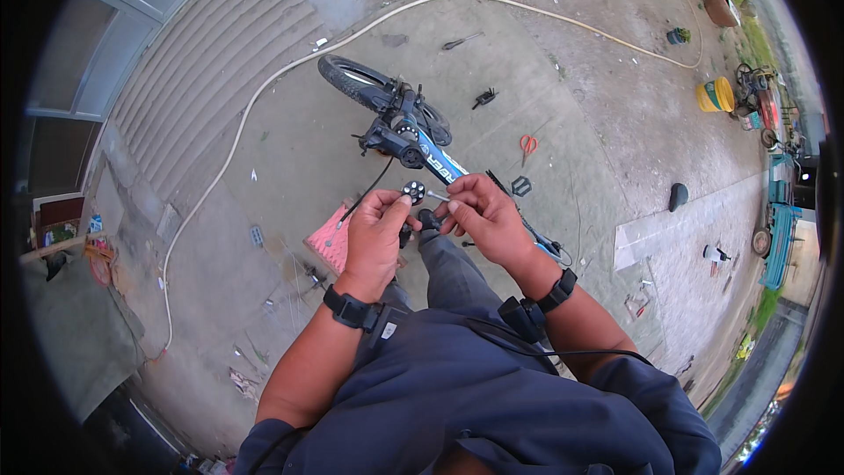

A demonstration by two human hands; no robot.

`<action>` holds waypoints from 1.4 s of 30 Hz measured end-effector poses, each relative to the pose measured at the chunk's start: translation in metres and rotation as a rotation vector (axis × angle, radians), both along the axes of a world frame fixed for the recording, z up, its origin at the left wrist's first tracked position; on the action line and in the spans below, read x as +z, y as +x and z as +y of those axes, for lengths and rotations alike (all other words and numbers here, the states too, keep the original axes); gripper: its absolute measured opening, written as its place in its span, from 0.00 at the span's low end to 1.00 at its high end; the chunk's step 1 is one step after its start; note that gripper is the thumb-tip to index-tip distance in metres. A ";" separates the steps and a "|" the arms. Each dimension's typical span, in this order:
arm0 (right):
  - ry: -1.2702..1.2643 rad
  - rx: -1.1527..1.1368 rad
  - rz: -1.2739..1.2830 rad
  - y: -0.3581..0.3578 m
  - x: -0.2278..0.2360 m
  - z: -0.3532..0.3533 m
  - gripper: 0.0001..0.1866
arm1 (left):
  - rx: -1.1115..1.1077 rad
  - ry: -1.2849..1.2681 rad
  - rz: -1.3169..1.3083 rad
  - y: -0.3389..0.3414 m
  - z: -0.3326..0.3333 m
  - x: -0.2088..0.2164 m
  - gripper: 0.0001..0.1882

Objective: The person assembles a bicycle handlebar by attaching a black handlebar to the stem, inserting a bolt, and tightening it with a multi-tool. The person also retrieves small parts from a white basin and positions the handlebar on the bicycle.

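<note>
My left hand [373,230] pinches a small round black disc [413,188] with pale round spots, between thumb and fingers. In my right hand [489,218] is a thin silver rod [437,197], its far end close to the disc; whether they touch I cannot tell. Just beyond my hands a small blue bicycle [432,157] lies on the ground, its frame running under my right hand. Its black front wheel [353,81] points to the far left. A black cable [376,186] curves down beside my left hand.
A pink textured pad [327,244] lies left of my feet. On the concrete are red-handled scissors [528,148], a black pedal [522,186], a small black part [484,98] and a dark-handled tool [459,40]. A pale hose [236,142] loops around; a yellow bucket [715,95] stands right.
</note>
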State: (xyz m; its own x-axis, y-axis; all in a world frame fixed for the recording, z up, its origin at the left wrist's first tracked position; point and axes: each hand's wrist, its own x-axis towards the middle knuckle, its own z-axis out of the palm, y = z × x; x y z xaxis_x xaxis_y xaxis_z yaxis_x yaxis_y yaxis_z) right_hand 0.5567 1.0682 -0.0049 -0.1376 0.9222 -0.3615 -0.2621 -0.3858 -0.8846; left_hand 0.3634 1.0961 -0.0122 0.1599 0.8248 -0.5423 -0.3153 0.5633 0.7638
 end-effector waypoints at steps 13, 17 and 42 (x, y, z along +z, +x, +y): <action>-0.147 -0.014 0.388 0.014 -0.008 0.016 0.13 | 0.009 0.012 0.023 0.002 0.010 0.001 0.06; 0.118 0.021 0.064 0.015 -0.013 0.020 0.12 | -0.010 -0.040 0.056 0.003 0.009 0.005 0.07; 0.523 -0.006 -0.745 -0.014 0.003 0.019 0.07 | -0.028 0.067 0.151 0.008 0.003 0.001 0.05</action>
